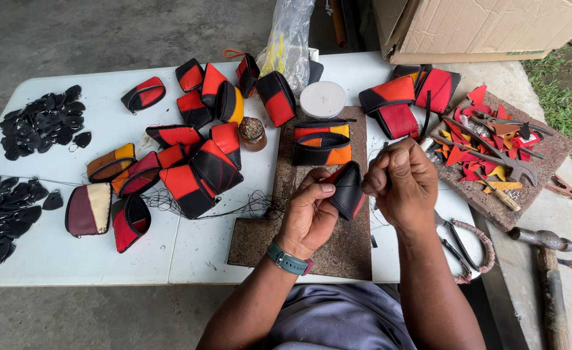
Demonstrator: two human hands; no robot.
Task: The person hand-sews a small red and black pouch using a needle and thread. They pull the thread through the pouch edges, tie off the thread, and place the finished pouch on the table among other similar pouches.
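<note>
Head view: small black leather pouch (347, 189) with red edge, held above brown mat (260, 243) on white counter (52, 259). Left hand (309, 217) fingers clamp its left side; right hand (399, 181) fisted, fingers pinched at its top edge.

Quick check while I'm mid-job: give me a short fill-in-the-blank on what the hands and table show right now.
1. The left hand holds a black and red ____.
2. The teal watch is on the ____ wrist.
3. The hammer lies at the table's ____ end.

Missing words: pouch; left; right
</note>
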